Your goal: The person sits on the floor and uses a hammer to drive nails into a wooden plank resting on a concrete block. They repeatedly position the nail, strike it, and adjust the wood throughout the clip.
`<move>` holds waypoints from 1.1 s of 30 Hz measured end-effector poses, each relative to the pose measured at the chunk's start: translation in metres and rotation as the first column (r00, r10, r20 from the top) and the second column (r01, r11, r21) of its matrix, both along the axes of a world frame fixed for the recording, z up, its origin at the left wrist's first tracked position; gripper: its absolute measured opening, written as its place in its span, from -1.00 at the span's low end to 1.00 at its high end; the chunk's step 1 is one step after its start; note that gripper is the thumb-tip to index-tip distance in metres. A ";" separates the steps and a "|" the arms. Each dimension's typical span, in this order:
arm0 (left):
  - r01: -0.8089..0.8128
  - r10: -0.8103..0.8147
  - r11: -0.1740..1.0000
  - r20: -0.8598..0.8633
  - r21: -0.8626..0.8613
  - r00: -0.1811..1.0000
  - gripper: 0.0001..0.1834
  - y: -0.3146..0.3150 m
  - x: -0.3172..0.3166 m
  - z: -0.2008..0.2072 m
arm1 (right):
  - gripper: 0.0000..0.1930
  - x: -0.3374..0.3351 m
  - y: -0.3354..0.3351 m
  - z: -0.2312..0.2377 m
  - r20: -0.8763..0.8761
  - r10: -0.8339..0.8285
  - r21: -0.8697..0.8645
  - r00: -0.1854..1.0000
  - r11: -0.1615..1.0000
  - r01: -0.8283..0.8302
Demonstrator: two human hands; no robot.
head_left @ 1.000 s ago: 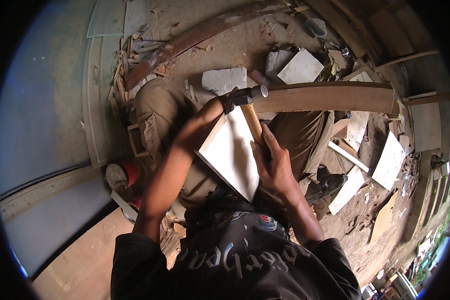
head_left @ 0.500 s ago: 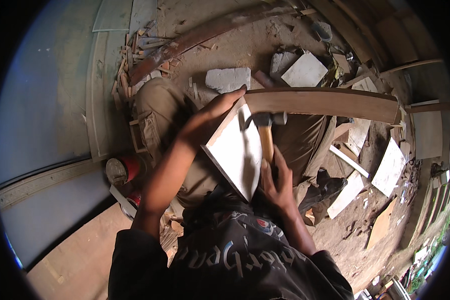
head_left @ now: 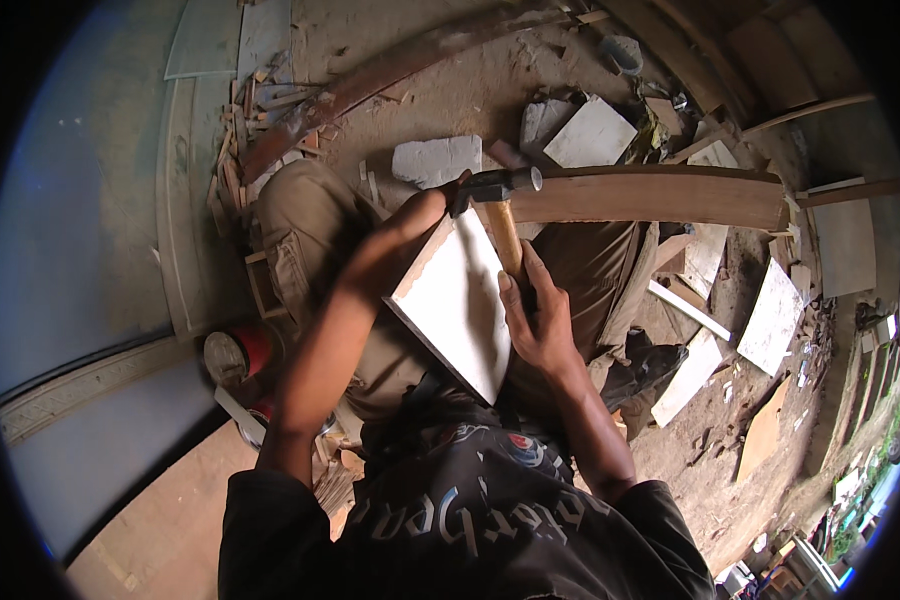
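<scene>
My right hand [head_left: 544, 322] is closed round the wooden handle of a claw hammer [head_left: 507, 240]. The hammer's dark head lies over the upper corner of a white-faced board [head_left: 455, 300], where that board meets a long brown plank [head_left: 660, 197]. The board stands on edge between my legs and the plank reaches off to the right. At that corner my left hand [head_left: 418, 215] grips the board's upper end, its fingertips partly hidden behind the hammer head. Whether a nail is under the hammer, I cannot tell.
Red cans [head_left: 238, 355] stand beside my left leg. A pale block [head_left: 436, 160] lies ahead, with a white tile-like panel [head_left: 590, 132] farther right. White and brown offcuts [head_left: 773, 318] litter the ground at right. Wood scraps [head_left: 232, 165] are piled at far left.
My right hand has raised the hammer, bringing its head up and left to the corner by my left hand. The board and plank have shifted slightly left in view.
</scene>
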State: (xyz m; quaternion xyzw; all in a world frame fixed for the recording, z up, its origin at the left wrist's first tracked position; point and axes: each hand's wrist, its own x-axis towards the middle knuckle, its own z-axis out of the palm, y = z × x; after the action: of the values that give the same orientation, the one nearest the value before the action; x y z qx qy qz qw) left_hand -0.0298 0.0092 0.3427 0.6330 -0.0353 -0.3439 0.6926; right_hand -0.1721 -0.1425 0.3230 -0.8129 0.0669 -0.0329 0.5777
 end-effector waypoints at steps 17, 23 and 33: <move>0.023 -0.156 0.966 -0.507 -0.259 0.848 -0.34 0.024 0.025 -0.082 | -0.50 -0.043 -0.013 -0.024 0.093 0.120 -0.180 0.988 0.978 -0.102; 0.159 -0.149 0.987 -0.296 0.011 0.944 -0.46 0.009 0.025 -0.062 | -0.51 -0.041 0.008 0.005 -0.095 0.051 0.066 0.994 0.997 -0.045; -0.094 0.090 0.991 -0.051 -0.091 0.995 -0.62 -0.009 -0.019 0.024 | -0.52 0.002 -0.001 -0.006 0.018 0.002 0.020 1.000 1.000 -0.002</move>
State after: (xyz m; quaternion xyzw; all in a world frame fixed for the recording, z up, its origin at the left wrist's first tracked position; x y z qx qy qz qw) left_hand -0.0492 0.0004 0.3668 0.5926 -0.0058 -0.3243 0.7373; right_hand -0.1705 -0.1431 0.3168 -0.8069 0.0614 -0.0388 0.5862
